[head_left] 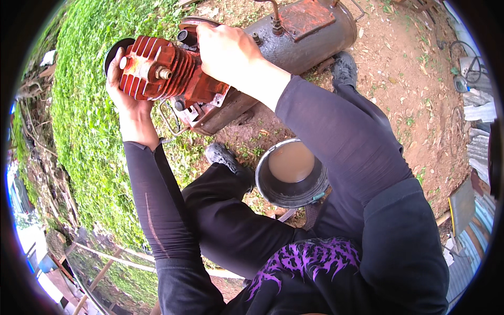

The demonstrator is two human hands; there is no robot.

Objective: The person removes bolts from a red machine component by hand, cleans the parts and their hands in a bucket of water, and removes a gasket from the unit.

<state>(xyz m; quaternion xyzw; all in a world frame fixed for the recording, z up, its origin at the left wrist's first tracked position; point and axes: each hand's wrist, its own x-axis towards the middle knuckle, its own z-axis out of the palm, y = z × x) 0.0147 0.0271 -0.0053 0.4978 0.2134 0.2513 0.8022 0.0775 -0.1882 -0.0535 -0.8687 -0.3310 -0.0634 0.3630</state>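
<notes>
A red finned air compressor pump (173, 68) is mounted on a long grey metal tank (315, 42). My left hand (128, 97) is wrapped around the pump's near left end, beside a round black part (111, 54). A brass fitting (163, 73) sticks out of the red cylinder head. On the pump's far side, my right hand (228, 52) is closed, its fingers pressed together next to a black cylindrical cap (185, 37). Whatever the right fingers grip is hidden behind the hand. Part of a wheel rim (198, 21) shows just beyond it.
A black bucket (286, 197) of murky brown water stands between my feet. The tank carries a rusty red plate (307, 21) and an upright pipe fitting (276, 26). Green plants (89, 131) cover the left ground, bare soil (415, 68) the right. Corrugated sheets (479, 142) lie at the right edge.
</notes>
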